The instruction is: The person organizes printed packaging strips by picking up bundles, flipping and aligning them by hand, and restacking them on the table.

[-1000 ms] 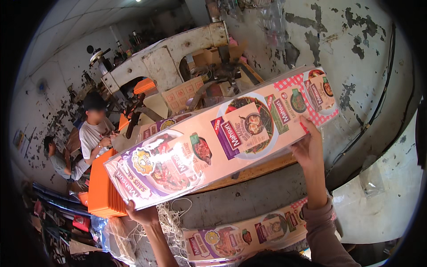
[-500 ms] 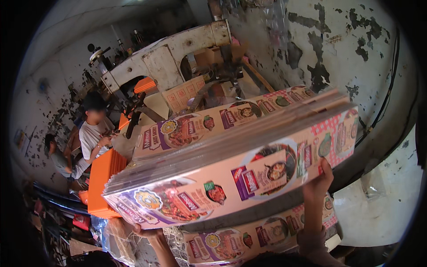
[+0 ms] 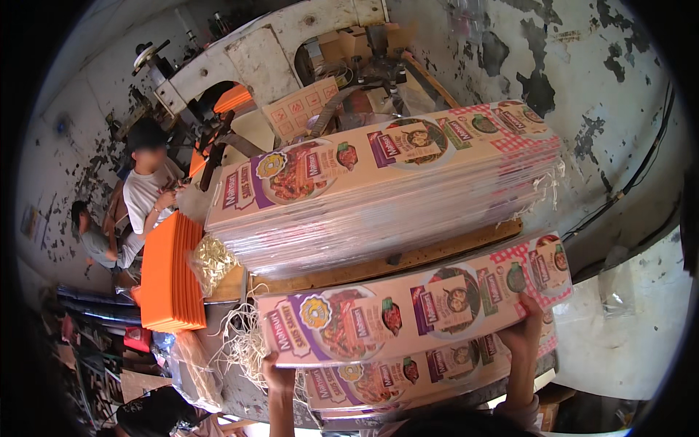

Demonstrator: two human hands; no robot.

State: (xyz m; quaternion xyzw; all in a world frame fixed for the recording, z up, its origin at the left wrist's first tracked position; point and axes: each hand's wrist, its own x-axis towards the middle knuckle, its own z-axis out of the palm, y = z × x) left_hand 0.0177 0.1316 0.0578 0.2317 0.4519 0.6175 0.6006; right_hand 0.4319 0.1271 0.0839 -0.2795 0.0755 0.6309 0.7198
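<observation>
Between my two hands is a stack of long printed panels (image 3: 378,320), peach-coloured with food pictures and a red check pattern at one end. My left hand (image 3: 278,375) grips its lower left corner. The lower right edge is in my right hand (image 3: 526,331), thumb on the printed face. Just below and nearer to me lies another stack of the same panels (image 3: 397,393), partly covered by the held one. Beyond is a tall pile of matching panels (image 3: 400,211), its layered edges looking glossy, like clear plastic. Strings hang from that pile's right end.
A stack of orange boards (image 3: 171,277) stands at the left, beside pale string (image 3: 244,342) and a clear bag of gold-coloured bits (image 3: 215,262). Behind the pile rises a worn metal machine (image 3: 262,62). A person in a white shirt (image 3: 149,189) works at the far left, with another beyond.
The held stack has come down toward me, from in front of the tall pile to over the near stack. The tall pile's layered side now shows. My view has shifted slightly.
</observation>
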